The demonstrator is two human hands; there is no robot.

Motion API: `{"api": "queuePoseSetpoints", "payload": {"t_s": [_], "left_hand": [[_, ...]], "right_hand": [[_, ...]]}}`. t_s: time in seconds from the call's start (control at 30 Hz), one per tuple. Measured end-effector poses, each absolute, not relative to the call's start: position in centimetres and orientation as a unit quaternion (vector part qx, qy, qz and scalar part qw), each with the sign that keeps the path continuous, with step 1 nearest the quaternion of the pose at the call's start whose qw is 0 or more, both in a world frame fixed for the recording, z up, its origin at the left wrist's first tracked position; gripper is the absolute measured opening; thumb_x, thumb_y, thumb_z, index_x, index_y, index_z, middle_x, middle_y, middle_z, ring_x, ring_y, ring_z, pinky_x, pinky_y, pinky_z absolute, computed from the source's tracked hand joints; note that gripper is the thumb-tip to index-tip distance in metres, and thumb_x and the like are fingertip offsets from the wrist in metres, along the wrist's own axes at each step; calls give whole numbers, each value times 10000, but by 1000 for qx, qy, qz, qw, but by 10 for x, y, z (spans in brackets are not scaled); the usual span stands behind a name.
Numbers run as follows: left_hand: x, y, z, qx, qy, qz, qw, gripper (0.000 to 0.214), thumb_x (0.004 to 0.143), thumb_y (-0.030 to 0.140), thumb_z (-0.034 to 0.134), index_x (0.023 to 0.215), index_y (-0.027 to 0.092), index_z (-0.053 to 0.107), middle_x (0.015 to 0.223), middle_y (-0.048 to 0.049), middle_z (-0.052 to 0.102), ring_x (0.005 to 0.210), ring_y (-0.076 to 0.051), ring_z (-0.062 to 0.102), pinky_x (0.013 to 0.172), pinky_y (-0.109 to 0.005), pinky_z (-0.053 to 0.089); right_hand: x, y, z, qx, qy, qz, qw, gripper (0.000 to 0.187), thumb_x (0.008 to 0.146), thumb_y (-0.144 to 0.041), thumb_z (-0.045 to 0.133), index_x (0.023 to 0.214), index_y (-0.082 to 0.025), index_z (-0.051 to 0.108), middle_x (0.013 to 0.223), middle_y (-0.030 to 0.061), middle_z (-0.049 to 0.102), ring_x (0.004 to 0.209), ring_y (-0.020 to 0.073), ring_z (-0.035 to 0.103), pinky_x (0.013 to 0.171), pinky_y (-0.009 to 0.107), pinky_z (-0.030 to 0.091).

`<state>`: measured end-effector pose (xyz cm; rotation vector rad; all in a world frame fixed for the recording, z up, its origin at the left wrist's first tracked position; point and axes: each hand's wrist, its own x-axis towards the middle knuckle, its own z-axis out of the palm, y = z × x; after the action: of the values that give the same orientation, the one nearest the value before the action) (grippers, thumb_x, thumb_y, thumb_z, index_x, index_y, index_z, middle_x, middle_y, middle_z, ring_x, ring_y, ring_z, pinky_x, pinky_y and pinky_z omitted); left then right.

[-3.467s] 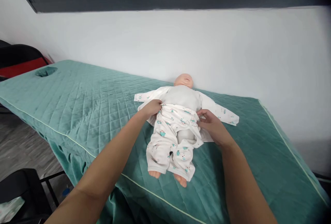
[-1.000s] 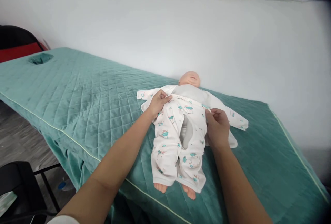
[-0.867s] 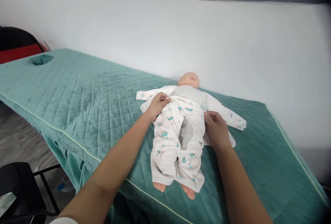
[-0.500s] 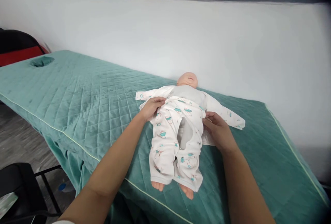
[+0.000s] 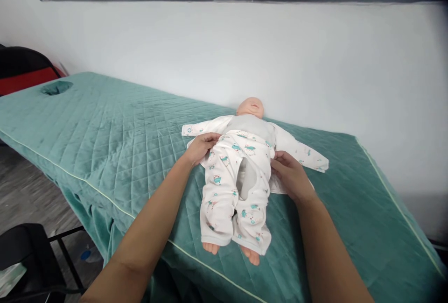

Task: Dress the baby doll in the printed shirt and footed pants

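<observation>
White, teal-printed cloth trousers (image 5: 222,179) are riding higher on the grey-bodied doll (image 5: 250,125); I'm guessing soft, light, best held by waistband (image 5: 247,134). Left hand (image 5: 201,148) and right hand (image 5: 290,172) are touching the sides, can't tell if pinching.

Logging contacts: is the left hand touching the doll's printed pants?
Touching: head view shows the left hand with fingertips against the printed pants at the waist.

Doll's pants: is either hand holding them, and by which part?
The left hand and right hand are at opposite sides of the pants, near the waist; whether the fingers actually grip there can't be told.
</observation>
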<state>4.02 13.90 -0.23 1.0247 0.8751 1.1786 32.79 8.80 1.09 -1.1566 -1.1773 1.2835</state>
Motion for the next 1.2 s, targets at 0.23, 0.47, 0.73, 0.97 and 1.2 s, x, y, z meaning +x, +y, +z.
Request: {"api": "queuePoseSetpoints", "payload": {"t_s": [0.23, 0.47, 0.73, 0.97, 1.2], "left_hand": [[40, 136, -3, 468, 369, 505, 624, 335, 577, 80, 705, 902, 162, 721, 906, -39, 742, 869, -164, 656, 839, -299, 485], [37, 124, 8, 564, 366, 455, 584, 450, 617, 112, 748, 1058, 180, 690, 1049, -45, 724, 969, -173, 632, 914, -321, 481], [38, 125, 2, 536, 443, 460, 552, 278, 645, 202, 725, 907, 185, 634, 865, 20, 663, 792, -126, 573, 734, -238, 443], [39, 123, 5, 534, 451, 466, 543, 216, 672, 189, 653, 885, 188, 620, 833, 29, 637, 764, -120, 551, 703, -227, 430], [44, 124, 7, 530, 487, 465, 516, 133, 700, 219, 634, 822, 191, 588, 782, 37, 607, 723, -119, 516, 666, -228, 401]], "right_hand": [[315, 93, 11, -567, -441, 410, 562, 242, 658, -319, 777, 779, -222, 592, 651, -52, 544, 532, 100, 454, 483, 240, 370], [318, 93, 10, -586, -447, 420, 529, 244, 666, -372, 770, 789, -220, 625, 658, -33, 591, 565, 118, 482, 502, 246, 371], [323, 92, 12, -564, -489, 460, 481, 247, 683, -400, 789, 791, -243, 631, 658, -38, 624, 587, 141, 513, 530, 260, 391], [317, 92, 17, -582, -472, 444, 492, 206, 669, -355, 761, 759, -239, 617, 588, -39, 592, 545, 133, 488, 497, 256, 385], [311, 99, 3, -604, -458, 401, 515, 271, 678, -342, 750, 869, -258, 579, 691, -35, 660, 619, 163, 563, 540, 279, 428]]}}
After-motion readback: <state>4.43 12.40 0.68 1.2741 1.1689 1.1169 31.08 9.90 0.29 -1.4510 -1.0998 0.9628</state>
